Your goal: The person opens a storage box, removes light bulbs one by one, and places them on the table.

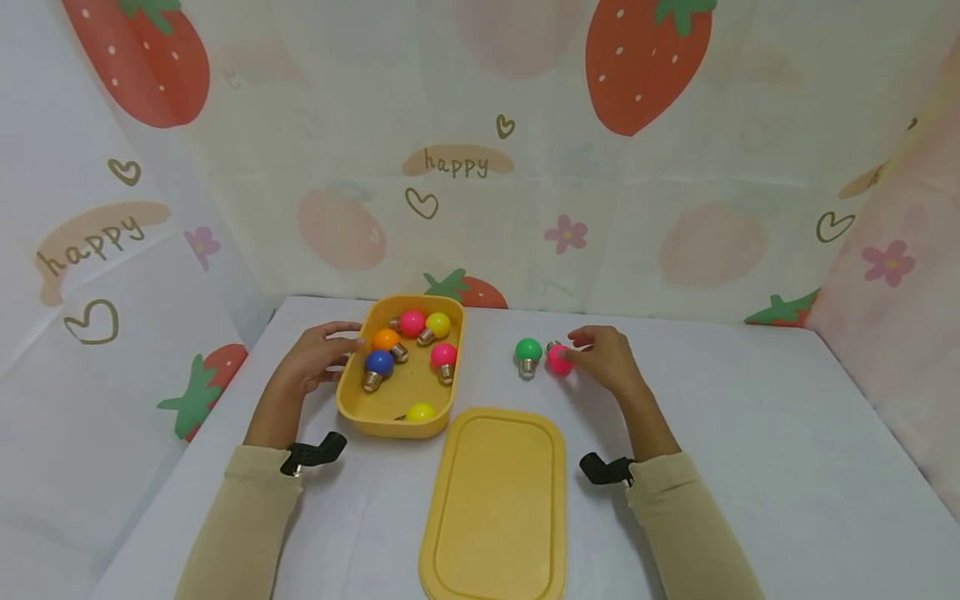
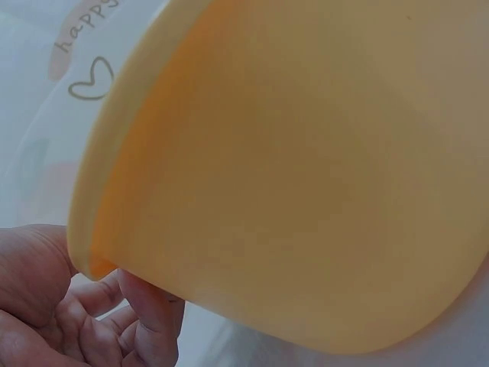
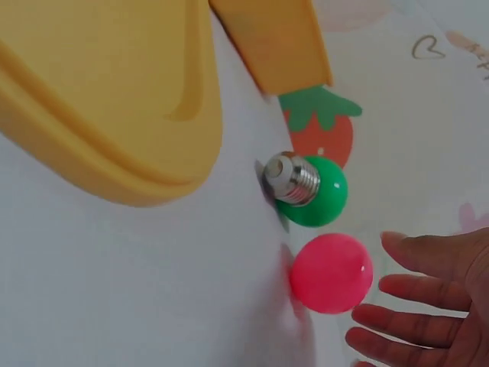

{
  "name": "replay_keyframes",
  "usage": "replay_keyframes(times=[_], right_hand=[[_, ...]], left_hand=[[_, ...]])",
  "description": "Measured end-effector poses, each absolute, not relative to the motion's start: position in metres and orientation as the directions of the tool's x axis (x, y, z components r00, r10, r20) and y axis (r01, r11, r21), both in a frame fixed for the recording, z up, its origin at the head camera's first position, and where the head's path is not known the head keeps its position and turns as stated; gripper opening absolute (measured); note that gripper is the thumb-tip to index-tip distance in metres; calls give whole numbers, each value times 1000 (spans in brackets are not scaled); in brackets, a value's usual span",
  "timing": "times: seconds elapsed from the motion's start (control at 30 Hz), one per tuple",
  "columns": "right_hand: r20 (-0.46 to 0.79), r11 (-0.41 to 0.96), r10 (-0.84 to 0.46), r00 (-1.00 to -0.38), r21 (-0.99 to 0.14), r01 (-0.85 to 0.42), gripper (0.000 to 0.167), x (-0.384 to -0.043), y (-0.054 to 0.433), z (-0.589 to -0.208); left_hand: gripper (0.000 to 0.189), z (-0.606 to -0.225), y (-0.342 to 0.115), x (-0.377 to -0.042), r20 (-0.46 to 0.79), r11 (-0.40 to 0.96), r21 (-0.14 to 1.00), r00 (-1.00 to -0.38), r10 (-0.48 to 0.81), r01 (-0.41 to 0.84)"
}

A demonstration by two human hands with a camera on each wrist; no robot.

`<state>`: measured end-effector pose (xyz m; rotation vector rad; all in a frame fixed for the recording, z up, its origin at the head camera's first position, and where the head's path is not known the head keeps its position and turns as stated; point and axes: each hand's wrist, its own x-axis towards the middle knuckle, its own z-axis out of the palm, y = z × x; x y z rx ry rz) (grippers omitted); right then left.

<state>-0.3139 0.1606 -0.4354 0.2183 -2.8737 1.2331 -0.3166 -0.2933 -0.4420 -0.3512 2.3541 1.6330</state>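
Observation:
A yellow box (image 1: 397, 427) holds several toy light bulbs: pink, yellow, orange and a blue bulb (image 1: 379, 363). At its left side my left hand (image 1: 318, 354) grips the rim; in the left wrist view, curled fingers (image 2: 153, 313) sit at the box's edge, and its outer wall (image 2: 306, 176) fills most of the picture. To the right of the box, a green bulb (image 1: 528, 352) and a pink bulb (image 1: 558, 360) lie on the table. Beside the pink bulb, my right hand (image 1: 606, 358) has its fingers spread, with a small gap visible in the right wrist view (image 3: 435, 306).
A yellow lid (image 1: 495, 508) lies flat on the white table (image 1: 750, 433), in front of the box and between my forearms. Behind the table hangs a cloth (image 1: 465, 217) printed with strawberries and hearts. Similar cloth stands at both sides.

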Motion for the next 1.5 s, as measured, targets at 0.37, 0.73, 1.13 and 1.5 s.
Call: replay_keyframes(times=[0.37,0.73,1.13,1.5], right_hand=[[244,735,-120,-962,-629,-251,38,-302,140,-421],[303,689,-166,-938,-646,-330,35,-287,119,-402],[249,557,-303,-920,-737,-383,33,-270,85,-378],[193,589,-476,-858,-655,-474,37,-269,54,-366]], left_hand=[[63,-437,-296,-314,-358,349,865,-931,-74,-360],[63,-438,-293,-312,-359,337,870,-931,-67,-360],[61,-439,-290,-312,-355,328,874,-932,-72,-359],[61,-439,-291,-313,-346,330,876,-935,-75,-351]])
